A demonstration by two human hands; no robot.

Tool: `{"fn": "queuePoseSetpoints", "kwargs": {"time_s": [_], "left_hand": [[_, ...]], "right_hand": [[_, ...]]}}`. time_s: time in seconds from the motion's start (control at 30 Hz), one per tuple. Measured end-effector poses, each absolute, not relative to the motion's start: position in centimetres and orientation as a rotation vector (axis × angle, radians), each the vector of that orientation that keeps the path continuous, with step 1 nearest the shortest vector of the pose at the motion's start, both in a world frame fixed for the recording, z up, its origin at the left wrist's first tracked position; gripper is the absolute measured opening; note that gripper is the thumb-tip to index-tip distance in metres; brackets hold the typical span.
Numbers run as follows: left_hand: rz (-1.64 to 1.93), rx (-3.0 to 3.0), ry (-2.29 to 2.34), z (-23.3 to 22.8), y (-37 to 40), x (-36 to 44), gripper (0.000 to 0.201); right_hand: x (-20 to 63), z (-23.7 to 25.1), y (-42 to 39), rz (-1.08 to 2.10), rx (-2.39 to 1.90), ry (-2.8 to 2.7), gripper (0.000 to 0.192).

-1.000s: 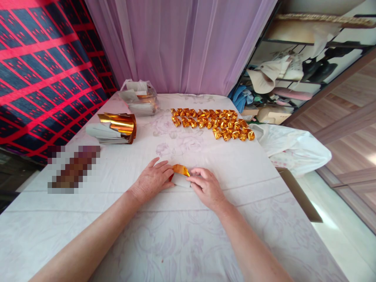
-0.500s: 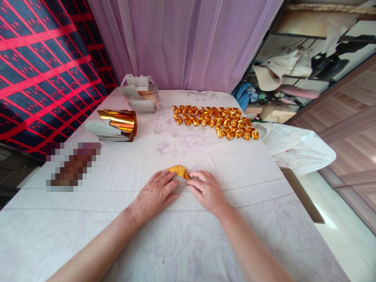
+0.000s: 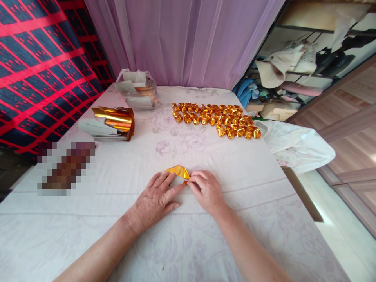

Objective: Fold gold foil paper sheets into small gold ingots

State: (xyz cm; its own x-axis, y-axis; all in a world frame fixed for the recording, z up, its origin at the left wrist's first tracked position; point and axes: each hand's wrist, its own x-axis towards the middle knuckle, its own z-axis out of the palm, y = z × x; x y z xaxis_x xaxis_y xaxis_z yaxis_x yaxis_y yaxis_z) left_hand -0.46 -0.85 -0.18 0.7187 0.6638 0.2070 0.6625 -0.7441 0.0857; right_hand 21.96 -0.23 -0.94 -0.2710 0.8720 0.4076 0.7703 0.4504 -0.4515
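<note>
A pale floral cloth covers the counter (image 3: 205, 243), with a lilac curtain (image 3: 182, 39) behind. Near its middle lies a gold foil piece (image 3: 178, 171) — the left hand (image 3: 155, 197) presses flat beside it, fingers spread, while the right hand (image 3: 205, 190) pinches its right corner. Farther back sit rows of folded gold pieces (image 3: 217, 119) and a stack of foil sheets (image 3: 110, 124).

The folded piece (image 3: 178, 171) was of glossy gold foil paper, and the many folded pieces (image 3: 216, 119) had the same shine. The tabletop (image 3: 205, 235) wore a matt cloth with a pale flower print. The curtain (image 3: 188, 39) was thin, smooth cloth.
</note>
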Motion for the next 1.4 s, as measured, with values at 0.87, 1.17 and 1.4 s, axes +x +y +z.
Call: {"fn": "queuePoseSetpoints", "kwargs": {"time_s": [0.87, 1.17, 1.4], "left_hand": [[0.195, 2.914, 1.253, -0.02, -1.07, 0.06, 0.057], [0.247, 2.916, 1.265, 0.13, -1.11, 0.29, 0.056], [0.277, 2.911, 1.279, -0.09, -1.2, 0.29, 0.056]], "right_hand": [[22.5, -1.13, -0.7, 0.235, -1.364, -2.062, 0.024], [22.37, -1.18, -0.55, 0.232, -1.398, -2.075, 0.019], [21.95, -1.03, -0.33, 0.213, -1.445, -2.056, 0.008]]}}
